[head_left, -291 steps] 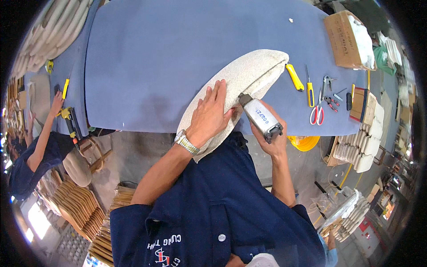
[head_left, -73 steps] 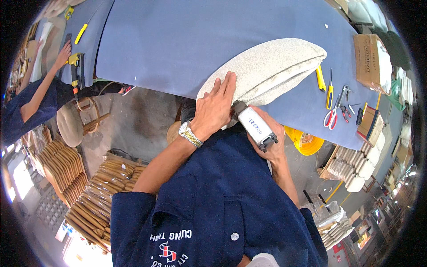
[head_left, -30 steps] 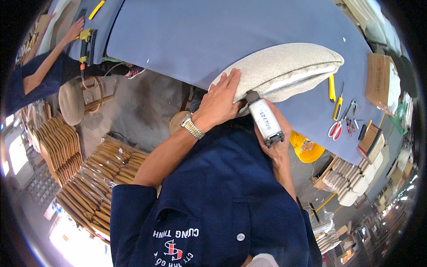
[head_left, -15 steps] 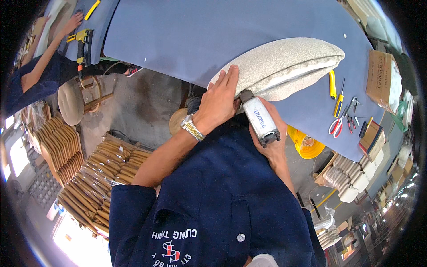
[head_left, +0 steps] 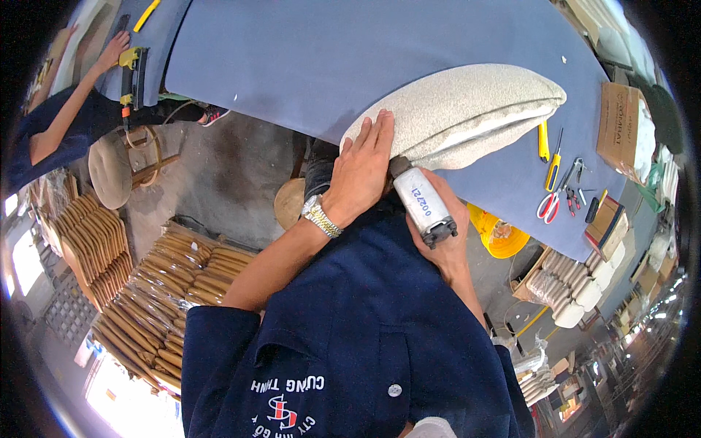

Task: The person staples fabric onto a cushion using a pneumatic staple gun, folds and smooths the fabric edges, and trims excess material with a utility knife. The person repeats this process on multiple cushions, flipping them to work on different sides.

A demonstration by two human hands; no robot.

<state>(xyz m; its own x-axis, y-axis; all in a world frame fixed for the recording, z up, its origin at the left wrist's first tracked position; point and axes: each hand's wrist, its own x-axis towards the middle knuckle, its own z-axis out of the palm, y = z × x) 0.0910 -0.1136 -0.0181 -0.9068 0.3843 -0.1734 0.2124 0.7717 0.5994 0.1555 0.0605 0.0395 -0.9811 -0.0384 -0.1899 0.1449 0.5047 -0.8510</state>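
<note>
The left grip (head_left: 363,166) lies flat-fingered on the cushion (head_left: 467,95), its closure unclear; the right grip (head_left: 451,232) wraps a silver tool (head_left: 422,201), and the seam (head_left: 485,132) toward two o'clock gapes unclosed.

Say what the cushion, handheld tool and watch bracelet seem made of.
Cushion: probably a fabric cover, matte, judging by its nubby surface. Handheld tool: likely a metal body, smooth and pale grey, though plastic is possible. Watch bracelet: apparently polished metal, given its shiny silver- and gold-toned links.
</note>
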